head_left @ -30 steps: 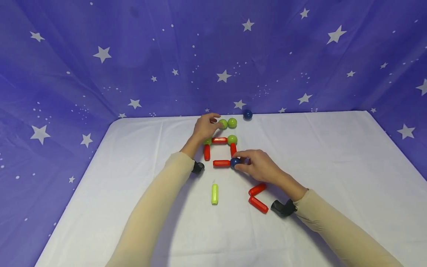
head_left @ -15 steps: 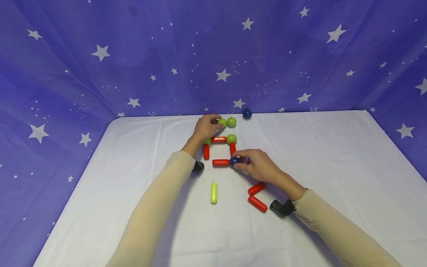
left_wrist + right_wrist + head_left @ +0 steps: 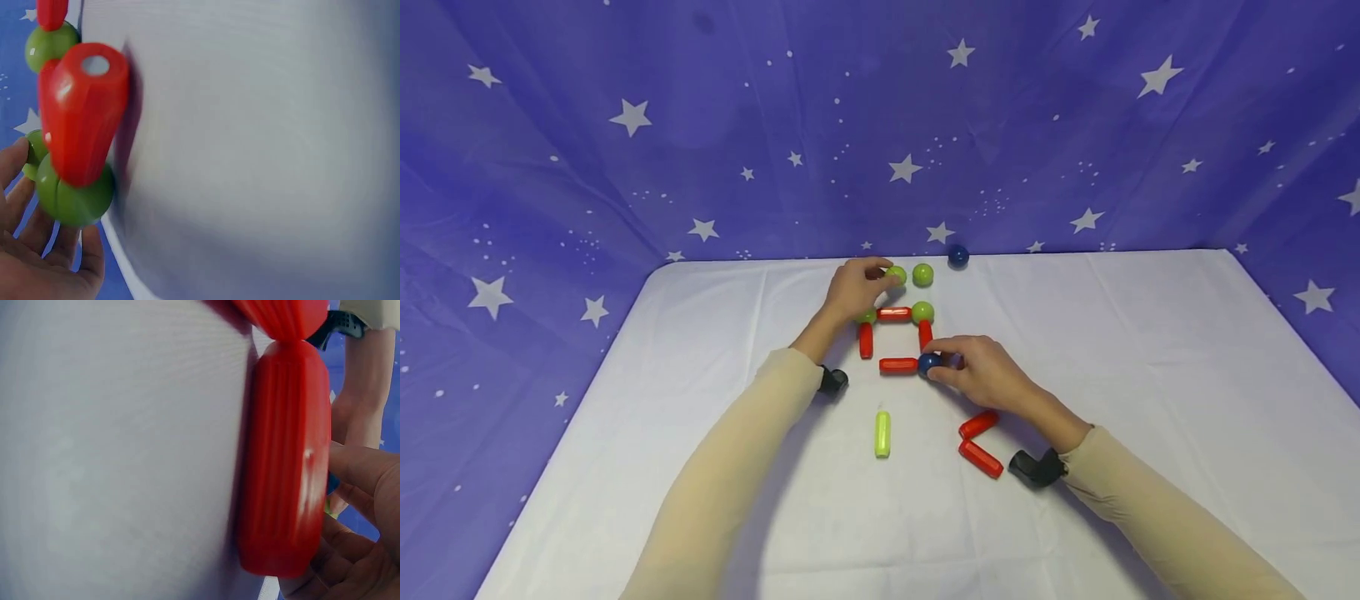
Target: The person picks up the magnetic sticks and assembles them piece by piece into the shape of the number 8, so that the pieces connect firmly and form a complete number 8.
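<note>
My left hand point(image 3: 854, 289) pinches a green ball point(image 3: 896, 276) between thumb and fingers, just left of a second green ball point(image 3: 922, 274). Below it, red sticks and green balls join: a red stick point(image 3: 894, 314) lies between a partly covered green ball point(image 3: 867, 317) and another green ball point(image 3: 922, 312). Two more red sticks point down from these balls. My right hand point(image 3: 991, 372) grips a blue ball point(image 3: 929, 364), which touches the right end of a horizontal red stick point(image 3: 898, 366). In the left wrist view, my left hand point(image 3: 47, 262) is behind a green ball point(image 3: 75, 197).
A yellow-green stick point(image 3: 882, 434) lies nearer the front. Two red sticks point(image 3: 981, 459) touch at one end below my right hand. Another blue ball point(image 3: 958, 257) stands at the back edge of the white table point(image 3: 1150, 375), before a starry purple cloth.
My left hand has moved slightly left with the green ball, opening a gap between it and the other green ball. My right hand stays in place on the blue ball.
</note>
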`<state>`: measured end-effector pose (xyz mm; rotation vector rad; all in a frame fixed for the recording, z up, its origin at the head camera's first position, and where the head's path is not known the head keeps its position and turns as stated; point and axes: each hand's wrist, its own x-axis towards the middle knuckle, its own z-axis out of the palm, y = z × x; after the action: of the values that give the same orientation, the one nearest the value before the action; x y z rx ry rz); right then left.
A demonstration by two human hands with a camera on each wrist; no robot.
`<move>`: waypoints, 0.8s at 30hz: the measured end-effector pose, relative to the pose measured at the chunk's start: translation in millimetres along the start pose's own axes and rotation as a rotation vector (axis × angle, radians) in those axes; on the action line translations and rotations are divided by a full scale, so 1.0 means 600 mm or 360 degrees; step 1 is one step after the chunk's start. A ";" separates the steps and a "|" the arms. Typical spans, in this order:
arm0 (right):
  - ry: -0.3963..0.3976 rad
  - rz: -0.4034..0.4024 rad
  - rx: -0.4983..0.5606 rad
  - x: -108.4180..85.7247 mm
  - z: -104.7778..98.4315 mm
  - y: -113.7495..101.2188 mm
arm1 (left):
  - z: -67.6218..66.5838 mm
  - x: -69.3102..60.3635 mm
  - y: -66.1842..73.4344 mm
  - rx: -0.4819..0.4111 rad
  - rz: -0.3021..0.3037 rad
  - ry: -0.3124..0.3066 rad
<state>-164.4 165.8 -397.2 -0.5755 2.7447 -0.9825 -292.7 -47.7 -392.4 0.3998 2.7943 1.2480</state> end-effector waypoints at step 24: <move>0.0012 0.0020 0.0033 -0.003 0.002 0.000 | -0.045 -0.164 -0.021 -0.0290 0.0051 -0.0302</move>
<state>-162.4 165.7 -398.3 -0.5515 2.7378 -1.0113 -204.9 -100.4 -389.1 0.5218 2.5028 1.3778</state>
